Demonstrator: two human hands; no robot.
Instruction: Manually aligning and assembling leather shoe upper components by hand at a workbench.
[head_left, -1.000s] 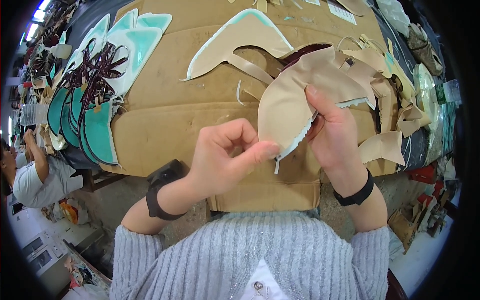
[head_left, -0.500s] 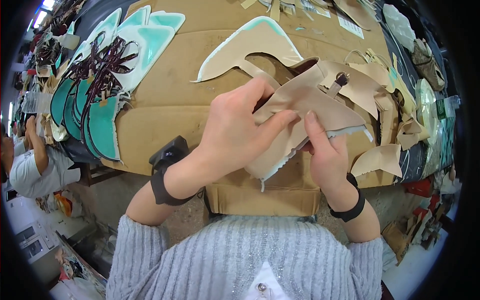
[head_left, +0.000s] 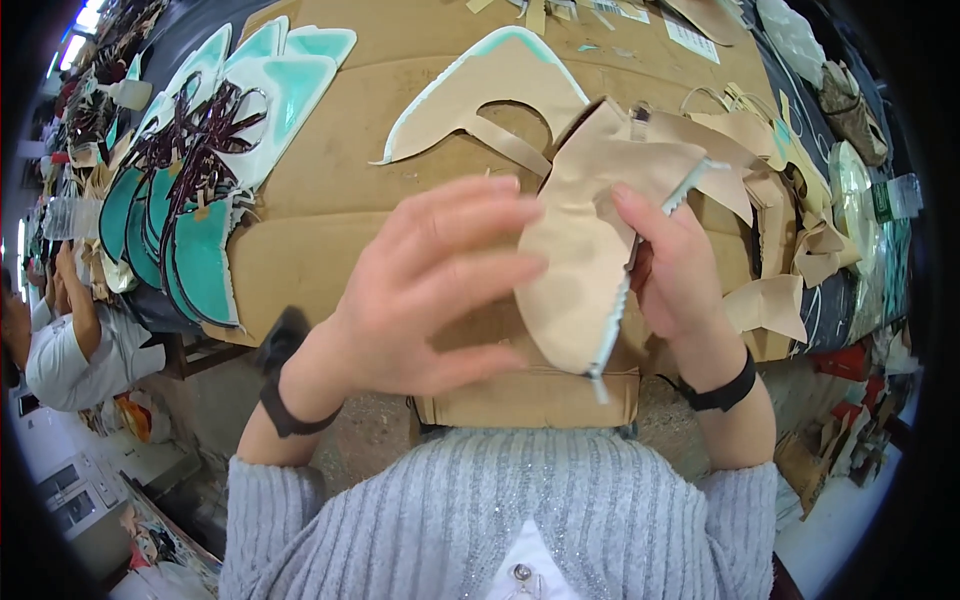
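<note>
Near centre: left hand (head_left: 425,290), fingers spread flat against tan shoe-upper piece (head_left: 590,255). Right hand (head_left: 680,270) pinching its right edge, thumb on front. Beyond: cardboard-covered table (head_left: 330,240), cut tan upper w/ teal edge (head_left: 490,95). Far left: teal uppers stack (head_left: 190,215).

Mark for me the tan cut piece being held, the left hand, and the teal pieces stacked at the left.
tan cut piece (head_left: 580,270), head view, on its flat middle.
left hand (head_left: 420,290), head view, on its back.
teal pieces (head_left: 205,265), head view, on the lower teal panel.
</note>
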